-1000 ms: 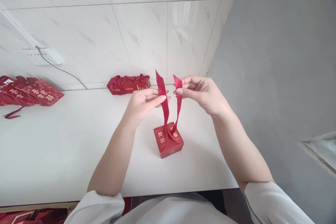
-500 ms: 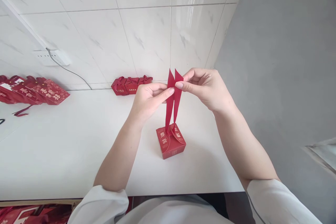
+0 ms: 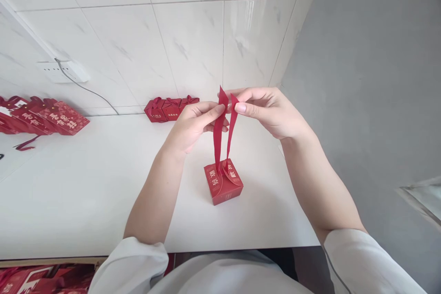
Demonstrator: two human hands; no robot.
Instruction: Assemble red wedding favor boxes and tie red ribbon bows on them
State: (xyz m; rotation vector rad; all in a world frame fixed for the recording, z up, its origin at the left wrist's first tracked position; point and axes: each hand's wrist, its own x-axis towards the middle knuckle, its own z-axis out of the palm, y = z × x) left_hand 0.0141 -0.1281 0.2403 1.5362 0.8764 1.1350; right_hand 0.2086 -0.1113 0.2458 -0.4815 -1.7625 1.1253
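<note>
A small red gift box (image 3: 225,190) with gold lettering stands on the white table in front of me. Two ends of a red ribbon (image 3: 217,142) rise from the middle of its lid. My left hand (image 3: 195,124) pinches the left end between thumb and fingers, near its pointed tip. Level with it, my right hand (image 3: 263,108) pinches the other end near the top. Both ends are held up fairly taut, slightly apart. Some right-hand fingers reach behind the left end, partly hidden by it.
Three red boxes with bows (image 3: 171,109) sit against the tiled wall. Several red gift bags (image 3: 64,117) lean together at the left, a loose dark red ribbon (image 3: 25,144) before them. A socket strip (image 3: 64,71) with a cable is on the wall. More red packaging (image 3: 48,280) lies below the table's front edge.
The ribbon ends have moved slightly apart at the top. My right fingers have shifted left behind the left end. The camera view has tilted a little; the box stays on the table.
</note>
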